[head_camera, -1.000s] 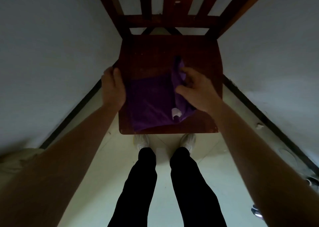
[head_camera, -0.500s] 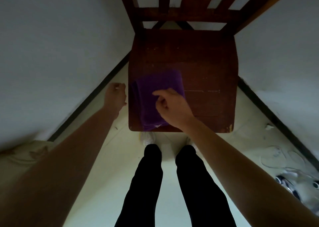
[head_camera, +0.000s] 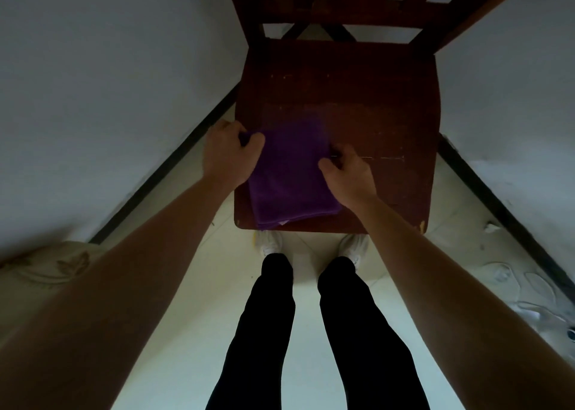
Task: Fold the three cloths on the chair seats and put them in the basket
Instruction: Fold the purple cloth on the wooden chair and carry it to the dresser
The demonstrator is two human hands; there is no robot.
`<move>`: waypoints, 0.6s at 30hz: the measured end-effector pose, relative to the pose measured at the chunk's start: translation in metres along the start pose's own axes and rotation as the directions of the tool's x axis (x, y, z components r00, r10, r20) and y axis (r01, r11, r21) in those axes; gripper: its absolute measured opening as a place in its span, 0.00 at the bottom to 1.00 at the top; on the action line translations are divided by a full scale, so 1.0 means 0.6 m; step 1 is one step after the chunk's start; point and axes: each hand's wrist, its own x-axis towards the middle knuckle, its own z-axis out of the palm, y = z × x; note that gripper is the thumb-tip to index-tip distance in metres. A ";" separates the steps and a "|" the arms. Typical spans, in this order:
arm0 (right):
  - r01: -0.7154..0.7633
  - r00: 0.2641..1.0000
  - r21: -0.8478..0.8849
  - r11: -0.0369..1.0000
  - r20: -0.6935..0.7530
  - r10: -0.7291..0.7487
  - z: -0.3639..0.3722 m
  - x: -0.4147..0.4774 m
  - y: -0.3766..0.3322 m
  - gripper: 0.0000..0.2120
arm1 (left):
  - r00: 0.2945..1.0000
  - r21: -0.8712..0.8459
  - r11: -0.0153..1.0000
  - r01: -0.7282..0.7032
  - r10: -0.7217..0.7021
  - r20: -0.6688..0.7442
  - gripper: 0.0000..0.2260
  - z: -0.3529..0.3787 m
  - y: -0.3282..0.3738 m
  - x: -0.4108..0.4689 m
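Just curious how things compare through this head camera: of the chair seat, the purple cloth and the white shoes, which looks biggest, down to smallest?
1. Chair seat, by far the largest.
2. Purple cloth, folded on the seat's near left part.
3. The two white shoes, smallest; they look alike, but both are partly hidden and farther away, so true size is unsure.

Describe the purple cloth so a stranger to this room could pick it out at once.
Find the dark wooden chair standing in the corner between two pale walls. On the near left part of its seat lies the purple cloth, folded into a rectangle, with the left hand and right hand at its sides. It is the only cloth on the seat.
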 end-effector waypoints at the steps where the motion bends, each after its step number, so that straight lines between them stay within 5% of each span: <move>1: 0.010 1.000 -0.045 0.999 0.004 -0.009 0.004 0.001 0.000 0.21 | 0.996 0.017 0.997 0.075 -0.076 0.042 0.13 0.003 -0.005 0.005; 9: -0.048 0.999 -0.008 0.999 0.007 0.048 0.005 0.015 -0.004 0.23 | 0.902 -0.024 0.908 0.418 -0.412 0.129 0.31 0.030 -0.023 -0.022; 15: -0.030 0.998 0.028 0.999 0.064 0.028 -0.005 0.013 0.005 0.23 | 0.881 -0.224 0.852 0.472 -0.446 0.158 0.30 0.055 -0.011 -0.056; 18: -0.054 0.994 0.136 0.989 0.104 0.040 -0.016 -0.003 0.005 0.27 | 0.921 -0.315 0.866 0.389 -0.366 0.132 0.31 0.055 0.008 -0.068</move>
